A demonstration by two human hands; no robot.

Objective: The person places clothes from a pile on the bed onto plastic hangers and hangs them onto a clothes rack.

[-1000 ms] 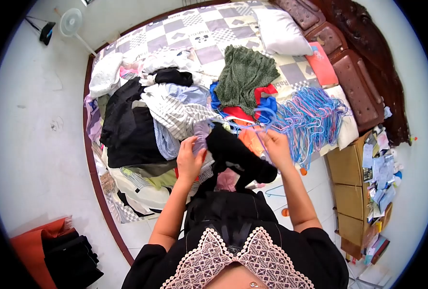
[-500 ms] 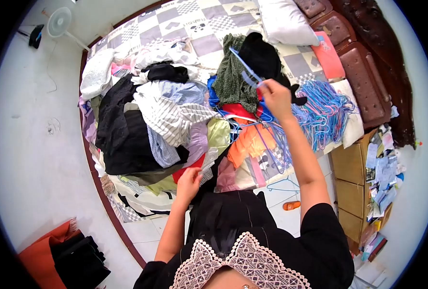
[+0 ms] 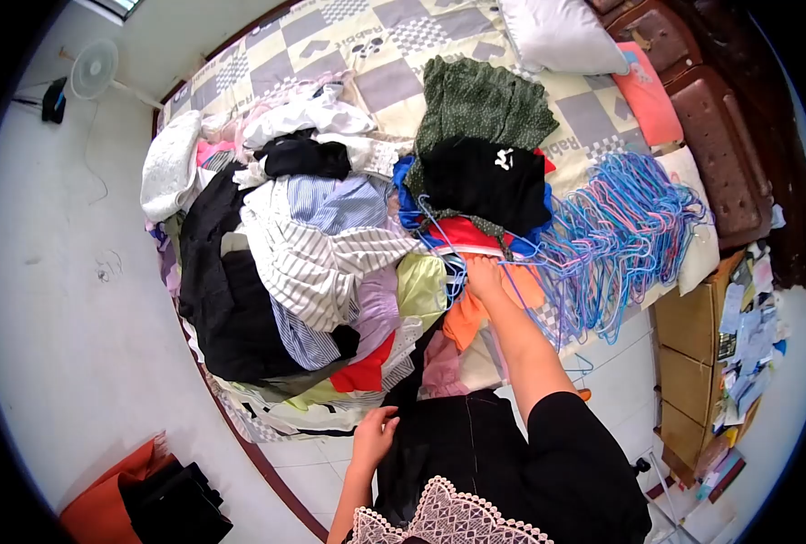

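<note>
Over the orange cloth (image 3: 520, 290), my right hand (image 3: 485, 275) has its fingers pressed together beside blue hanger wires (image 3: 432, 218); what they grip is hidden. My left hand (image 3: 375, 437) is above my lap, fingers loosely curled and apart, holding nothing. A black garment (image 3: 475, 181) with a small white print lies spread over a dark green dotted garment (image 3: 485, 100). Red and blue cloth shows beneath them. Left of these is a heap with a white striped shirt (image 3: 303, 263), a black garment (image 3: 240, 317) and a lime green cloth (image 3: 421, 288).
Many blue and pink hangers (image 3: 621, 236) are heaped on the bed's right side. A white pillow (image 3: 562, 36) and a coral pillow (image 3: 648, 95) lie near the brown headboard (image 3: 720, 136). Wooden drawers (image 3: 684, 363) stand at the right, a fan (image 3: 93, 69) at the upper left.
The black garment, earlier lifted on a hanger by my right hand, now lies over the green one. My right hand has come down and left, to the orange cloth. My left hand has lowered toward my lap.
</note>
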